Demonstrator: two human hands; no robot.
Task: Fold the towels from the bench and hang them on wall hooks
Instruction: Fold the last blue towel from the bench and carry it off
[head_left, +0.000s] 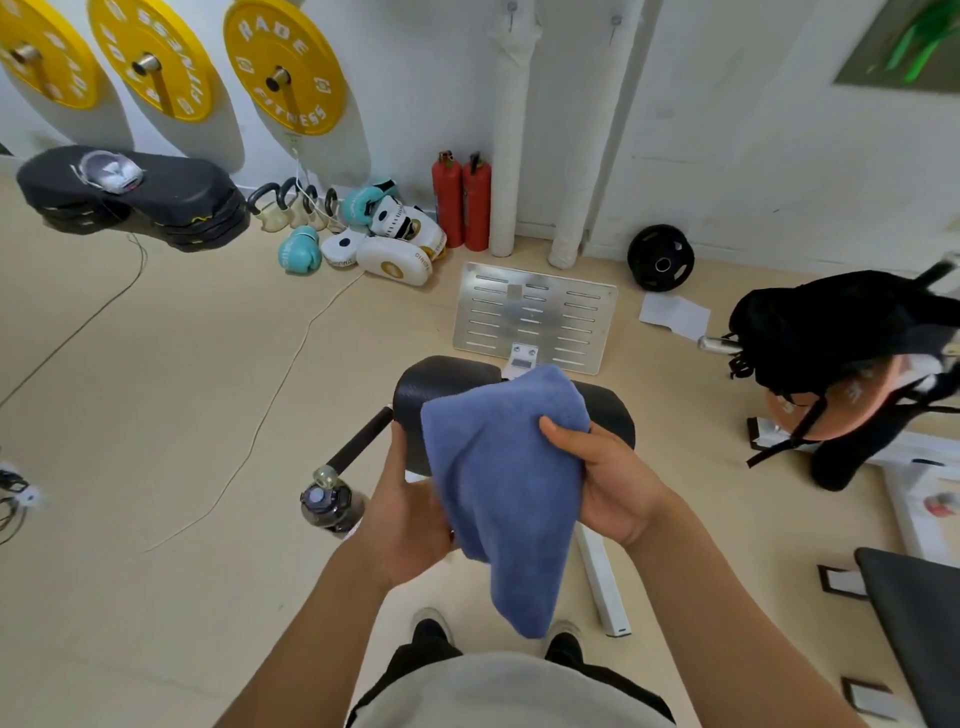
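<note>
**Towel held in both hands above the bench**

Towel, blue and soft, hangs bunched between both hands in front of the person's chest, its lower end drooping down toward the shoes. The left hand grips its left edge, thumb toward the camera and fingers tucked behind the cloth. The right hand grips the right side, thumb pressed on top of the fabric and the other fingers hidden under it. The towel touches nothing but the hands (it is well clear of the padding below).

Behind and beneath it sits the black padded bench, with a black handle bar sticking out to its left and a white frame leg running down to the right. A dark water bottle stands on the floor just beside the left wrist.

Further off, two white wall hooks sit high on the wall above the padded white pipes. Two red fire extinguishers stand against the wall, near a pile of boxing gloves, and yellow weight plates hang at upper left. A perforated metal plate lies on the floor beyond the bench.
</note>
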